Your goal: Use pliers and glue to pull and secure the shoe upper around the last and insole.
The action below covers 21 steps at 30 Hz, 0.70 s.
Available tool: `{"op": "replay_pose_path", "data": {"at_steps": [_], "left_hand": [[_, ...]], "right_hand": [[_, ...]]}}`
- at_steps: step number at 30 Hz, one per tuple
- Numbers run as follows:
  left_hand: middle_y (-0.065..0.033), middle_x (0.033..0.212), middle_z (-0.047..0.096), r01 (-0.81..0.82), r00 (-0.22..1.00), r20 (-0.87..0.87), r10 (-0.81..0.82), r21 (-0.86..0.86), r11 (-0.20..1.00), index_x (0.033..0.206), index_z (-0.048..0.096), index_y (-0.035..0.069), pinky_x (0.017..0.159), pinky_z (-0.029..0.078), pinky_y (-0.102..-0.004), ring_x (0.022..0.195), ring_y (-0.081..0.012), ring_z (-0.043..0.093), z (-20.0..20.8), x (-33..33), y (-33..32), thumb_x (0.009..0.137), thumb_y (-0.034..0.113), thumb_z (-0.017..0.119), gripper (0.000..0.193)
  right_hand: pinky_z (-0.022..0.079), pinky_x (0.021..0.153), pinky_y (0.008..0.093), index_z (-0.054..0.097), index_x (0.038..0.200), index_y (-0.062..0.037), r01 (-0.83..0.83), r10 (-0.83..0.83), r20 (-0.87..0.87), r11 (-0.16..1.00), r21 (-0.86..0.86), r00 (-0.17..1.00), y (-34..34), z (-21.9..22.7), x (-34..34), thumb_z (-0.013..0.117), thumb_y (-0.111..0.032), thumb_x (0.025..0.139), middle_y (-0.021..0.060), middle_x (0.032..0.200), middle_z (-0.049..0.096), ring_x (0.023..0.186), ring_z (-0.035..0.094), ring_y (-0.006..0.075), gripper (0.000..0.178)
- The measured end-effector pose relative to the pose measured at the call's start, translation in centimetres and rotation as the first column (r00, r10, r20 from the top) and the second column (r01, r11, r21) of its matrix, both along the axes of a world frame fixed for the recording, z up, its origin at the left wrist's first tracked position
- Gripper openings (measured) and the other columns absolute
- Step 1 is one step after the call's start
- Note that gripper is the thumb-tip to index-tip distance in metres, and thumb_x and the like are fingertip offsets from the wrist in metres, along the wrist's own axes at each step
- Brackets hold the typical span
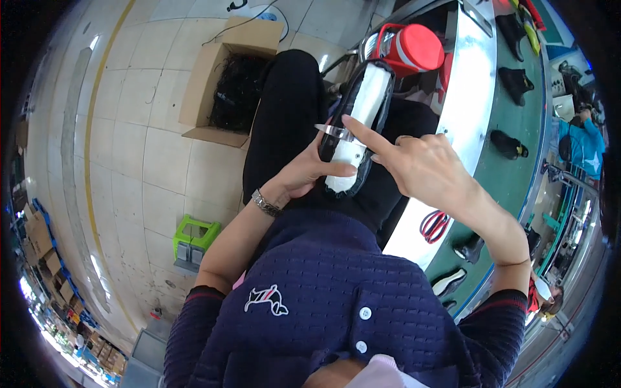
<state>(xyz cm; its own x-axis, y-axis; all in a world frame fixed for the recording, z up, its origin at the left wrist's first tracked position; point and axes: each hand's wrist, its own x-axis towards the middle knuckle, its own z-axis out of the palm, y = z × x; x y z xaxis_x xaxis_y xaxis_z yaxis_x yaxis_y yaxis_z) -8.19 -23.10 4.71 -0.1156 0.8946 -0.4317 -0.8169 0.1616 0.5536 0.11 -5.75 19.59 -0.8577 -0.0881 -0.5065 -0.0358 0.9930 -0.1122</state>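
Note:
A black shoe (363,103) is turned bottom up over my lap, with a pale sole-side surface facing me. My left hand (307,169) grips its near end, the thumb lying across the white part. A shiny flat metal blade (332,131) crosses the shoe and sticks out past its left edge. My right hand (424,165) reaches in from the right, index finger stretched along the blade and the other fingers curled. The blade's far end, under the right hand, is hidden.
At left, an open cardboard box (200,87) holds tangled black scraps. Nearby stands a green stool (194,236). A red-lidded container (417,48) is beyond the shoe. To my right, a metal ledge (462,97) borders a green conveyor (501,174) carrying several shoes; red-and-black cord (435,226) lies there.

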Motion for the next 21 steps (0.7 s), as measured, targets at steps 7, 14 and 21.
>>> {"op": "replay_pose_path", "data": {"at_steps": [7, 14, 21], "left_hand": [[-0.0060, 0.112, 0.061, 0.000, 0.997, 0.076, 0.005, -0.078, 0.997, 0.124, 0.048, 0.000, 0.093, 0.047, -0.0298, 0.105, -0.0153, 0.060, -0.5, 2.4, -1.6, 0.079, 0.010, 0.078, 0.055], [-0.0045, 0.106, 0.063, 0.100, 0.985, -0.127, -0.118, -0.137, 0.985, 0.121, 0.055, 0.002, 0.086, 0.048, -0.0276, 0.098, -0.0118, 0.059, 0.4, 2.3, -1.4, 0.081, 0.017, 0.078, 0.048], [-0.0157, 0.099, 0.067, 0.570, 0.467, -0.717, -0.518, -0.204, 0.796, 0.106, 0.064, -0.002, 0.078, 0.051, -0.0351, 0.092, -0.0240, 0.065, 2.7, 2.9, 1.1, 0.076, 0.031, 0.078, 0.046]], "right_hand": [[0.047, 0.039, 0.0327, 0.026, 0.151, -0.0239, -0.027, 0.027, -0.087, 1.000, 0.005, 0.996, -1.9, -1.8, 2.5, 0.056, -0.006, 0.084, 0.0117, 0.059, 0.058, 0.045, 0.058, 0.0211, 0.076], [0.044, 0.037, 0.0303, 0.030, 0.149, -0.0323, 0.073, -0.090, -0.159, 0.991, -0.109, 0.983, -3.0, -2.9, 5.1, 0.055, -0.005, 0.079, 0.0097, 0.063, 0.052, 0.044, 0.055, 0.0164, 0.080], [0.049, 0.042, 0.0383, 0.026, 0.150, -0.0260, 0.266, -0.295, -0.127, 0.942, -0.203, 0.947, -0.9, -2.6, 10.6, 0.058, -0.012, 0.087, 0.0099, 0.061, 0.057, 0.048, 0.061, 0.0247, 0.072]]}}
